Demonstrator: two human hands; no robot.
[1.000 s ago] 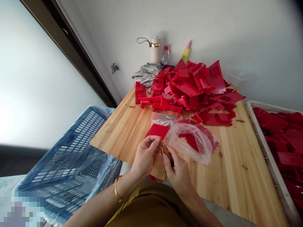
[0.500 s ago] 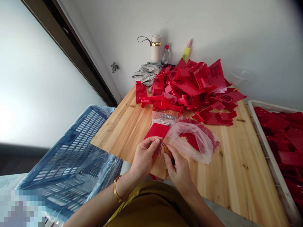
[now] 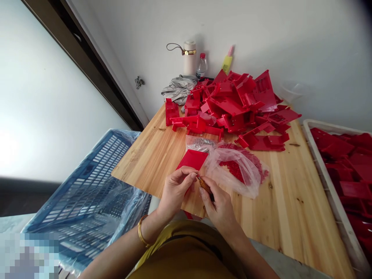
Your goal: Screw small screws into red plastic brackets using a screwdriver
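Note:
My right hand point(image 3: 217, 199) is closed round the brown handle of a small hand tool point(image 3: 205, 186), whose thin metal tip points at my left fingertips. My left hand point(image 3: 179, 188) is closed, thumb and forefinger pinched together at that tip; whatever sits between them is too small and covered to name. Just beyond the left fingers is a flat red plastic panel point(image 3: 193, 159), its near edge hidden by the hand. Beside it lies a clear plastic bag point(image 3: 232, 166) with many small red pieces, and a smaller bag of metal bits point(image 3: 203, 143).
Red plastic parts point(image 3: 232, 100) are heaped at the back of the wooden table point(image 3: 290, 201). Behind them stand a white flask point(image 3: 190, 60) and a small bottle point(image 3: 201, 66). A lined blue crate point(image 3: 84, 182) is at the left, a white crate point(image 3: 328, 182) of red parts at the right.
The hands keep nearly the same pose, with the tool tip still at the left fingertips. A bit of red seen at the tip earlier is now hardly visible. The view has shifted slightly.

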